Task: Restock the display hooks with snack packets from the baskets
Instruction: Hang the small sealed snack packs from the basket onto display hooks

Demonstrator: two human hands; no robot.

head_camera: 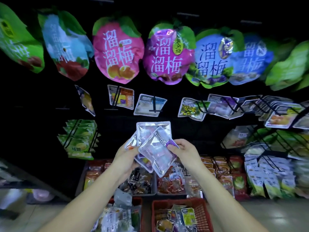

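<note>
Silver foil snack packets (151, 133) fanned mid-air, below the middle row of display hooks (154, 104) and above the red basket (203, 213); lower edge gripped in the left hand (127, 154), front packet (157, 156) pinched at its purple-labelled corner by the right hand (181, 149). Risk of a spill: slick foil in a loose fan, so peeling one away may drop the rest into the bins (156, 185) below, and dim light may hide the hang hole from the hook tip. Around: black back panel (41, 97), large plum bags (118, 51) along the top edge, pale floor (267, 215) at the bottom corner.
</note>
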